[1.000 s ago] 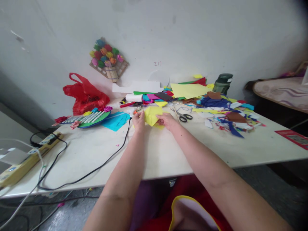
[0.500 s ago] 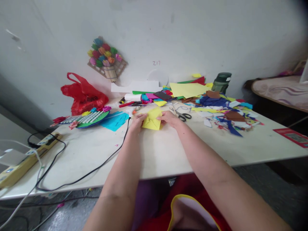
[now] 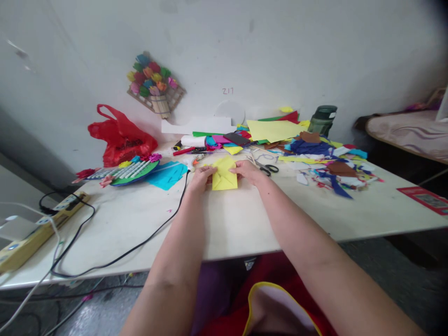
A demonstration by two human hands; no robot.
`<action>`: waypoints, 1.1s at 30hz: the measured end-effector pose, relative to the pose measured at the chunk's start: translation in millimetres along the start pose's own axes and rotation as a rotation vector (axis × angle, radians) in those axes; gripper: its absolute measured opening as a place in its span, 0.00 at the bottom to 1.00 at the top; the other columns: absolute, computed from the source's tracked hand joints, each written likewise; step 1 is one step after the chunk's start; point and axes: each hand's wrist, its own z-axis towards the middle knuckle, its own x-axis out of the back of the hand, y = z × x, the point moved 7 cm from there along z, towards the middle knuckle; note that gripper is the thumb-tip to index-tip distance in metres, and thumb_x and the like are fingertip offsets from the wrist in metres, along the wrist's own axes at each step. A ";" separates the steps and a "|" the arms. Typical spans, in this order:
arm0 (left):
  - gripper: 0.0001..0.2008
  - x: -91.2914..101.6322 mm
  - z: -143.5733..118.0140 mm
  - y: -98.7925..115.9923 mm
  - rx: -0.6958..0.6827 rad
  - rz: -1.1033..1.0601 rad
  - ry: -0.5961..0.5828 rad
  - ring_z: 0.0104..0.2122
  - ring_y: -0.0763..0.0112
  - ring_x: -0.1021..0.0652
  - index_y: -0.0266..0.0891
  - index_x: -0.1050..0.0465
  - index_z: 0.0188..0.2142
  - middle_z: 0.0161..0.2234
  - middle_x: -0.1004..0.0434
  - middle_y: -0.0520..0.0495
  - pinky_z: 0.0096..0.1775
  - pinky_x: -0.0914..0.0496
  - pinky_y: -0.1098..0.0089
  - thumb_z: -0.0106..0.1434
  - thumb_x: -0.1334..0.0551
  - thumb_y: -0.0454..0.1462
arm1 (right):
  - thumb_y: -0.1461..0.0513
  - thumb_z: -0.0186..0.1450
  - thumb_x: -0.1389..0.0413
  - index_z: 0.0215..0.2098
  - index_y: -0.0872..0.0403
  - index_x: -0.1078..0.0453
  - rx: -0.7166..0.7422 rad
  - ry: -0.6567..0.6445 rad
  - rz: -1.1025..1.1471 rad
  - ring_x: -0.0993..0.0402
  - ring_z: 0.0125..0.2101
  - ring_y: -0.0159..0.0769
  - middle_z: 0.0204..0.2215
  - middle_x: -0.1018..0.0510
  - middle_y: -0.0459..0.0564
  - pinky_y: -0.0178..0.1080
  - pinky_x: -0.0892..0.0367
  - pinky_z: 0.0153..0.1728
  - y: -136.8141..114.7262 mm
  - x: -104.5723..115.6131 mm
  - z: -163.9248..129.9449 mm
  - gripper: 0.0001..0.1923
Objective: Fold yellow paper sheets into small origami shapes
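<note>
A small piece of yellow paper, folded and creased, is held up just above the white table. My left hand pinches its left edge. On the opposite edge, the fingers of my right hand are closed on the same paper. Black-handled scissors lie close to the right of my right hand. Just beyond my left hand rests a hot glue gun with a black cord. Fingertips behind the paper are hidden.
To the left are a red plastic bag, blue paper, a green disc with paper rolls and a power strip. Paper scraps heap at the right, near a dark green bottle. The glue gun's cord crosses the table.
The yellow paper has shifted slightly right and turned straighter, its lower edge now nearly level. Both hands still grip its sides.
</note>
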 end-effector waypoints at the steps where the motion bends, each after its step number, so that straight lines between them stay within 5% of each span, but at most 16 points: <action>1: 0.13 -1.1 -0.4 0.6 -0.004 -0.003 -0.018 0.19 0.76 0.28 0.36 0.33 0.24 0.19 0.30 0.54 0.23 0.35 0.75 0.42 0.32 0.40 | 0.70 0.54 0.43 0.22 0.57 0.32 -0.005 -0.008 -0.003 0.33 0.18 0.28 0.17 0.27 0.43 0.30 0.38 0.19 -0.9 -0.8 -1.7 0.04; 11: 0.15 -4.9 1.5 -5.8 0.004 0.074 -0.069 0.15 0.82 0.35 0.36 0.34 0.23 0.15 0.37 0.57 0.19 0.43 0.78 0.43 0.31 0.42 | 0.66 0.57 0.45 0.21 0.56 0.35 0.000 0.058 0.028 0.35 0.16 0.28 0.15 0.29 0.42 0.31 0.40 0.18 6.3 5.7 2.8 0.08; 33: 0.08 -4.3 2.0 -7.1 0.083 0.037 -0.090 0.17 0.77 0.31 0.34 0.32 0.28 0.17 0.32 0.52 0.21 0.37 0.75 0.44 0.42 0.31 | 0.66 0.54 0.40 0.23 0.58 0.30 -0.029 0.052 0.025 0.34 0.16 0.27 0.15 0.28 0.42 0.30 0.38 0.18 19.6 5.2 6.0 0.04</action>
